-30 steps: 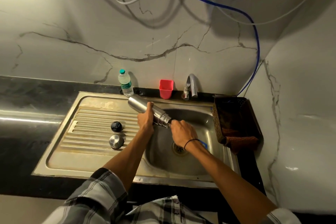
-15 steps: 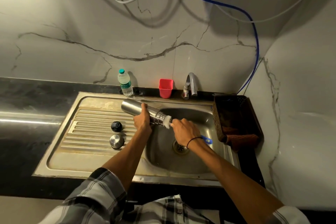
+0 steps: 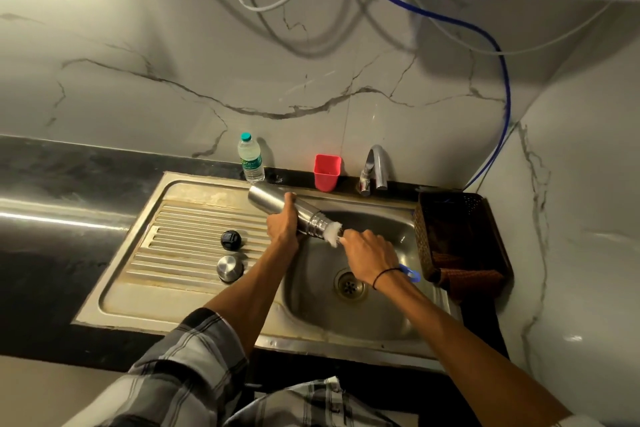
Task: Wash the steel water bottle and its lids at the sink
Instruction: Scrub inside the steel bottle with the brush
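**Brush drawn back to the bottle's mouth**

Since a second ago the white bristles have come out of the bottle (image 3: 277, 206); earlier they were buried inside and my right hand (image 3: 372, 255) sat against the mouth, now it sits a little back from it. The bottle itself has stayed tilted over the sink (image 3: 346, 333), base up and away, mouth down toward me.

My left hand (image 3: 282, 225) is wrapped around the bottle's middle, fingers curled over the top and thumb underneath. The base sticks out beyond that grip, and the ribbed neck sticks out on the near side. My right hand is closed on the handle of the brush (image 3: 334, 235); the bristle head shows just ahead of my knuckles, touching the bottle's rim, and the blue loop end pokes out behind my wrist.

By count: one steel bottle, one brush, two lids. The black lid (image 3: 231, 239) and the steel lid (image 3: 230, 267) lie on the draining board, left of my left hand, close together but apart, the black one farther from me.
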